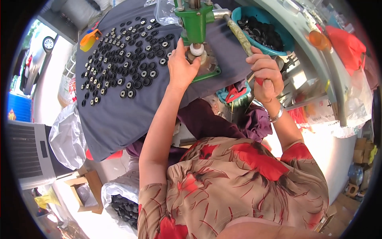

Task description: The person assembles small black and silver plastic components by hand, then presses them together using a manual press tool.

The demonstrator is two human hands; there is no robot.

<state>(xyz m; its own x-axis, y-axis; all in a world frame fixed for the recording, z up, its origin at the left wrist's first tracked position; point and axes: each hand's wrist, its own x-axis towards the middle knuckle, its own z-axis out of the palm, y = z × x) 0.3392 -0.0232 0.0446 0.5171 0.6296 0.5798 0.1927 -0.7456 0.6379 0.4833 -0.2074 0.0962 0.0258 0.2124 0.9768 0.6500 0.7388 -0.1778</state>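
My left hand [184, 67] is beside the white round die [196, 49] of a green hand press [193, 24]. Its thumb and index finger are spread apart near the die, and its other fingers are partly hidden. The press stands on a green-edged metal base [207, 65]. My right hand [266, 76] is curled just below the end of the press's wrapped lever [238, 35]. A small red thing [259, 81] shows between its thumb and fingers; its kind is unclear. Left of the press lie many black ring-shaped parts [137, 84], several with pale metal centres.
A grey cloth [115, 119] covers the table. An orange and yellow tape dispenser [90, 40] lies at its far left. Behind the lever stands a teal basin [288, 44] of black parts. A white sack [107, 191] with black pieces stands on the floor near an open cardboard box [95, 187].
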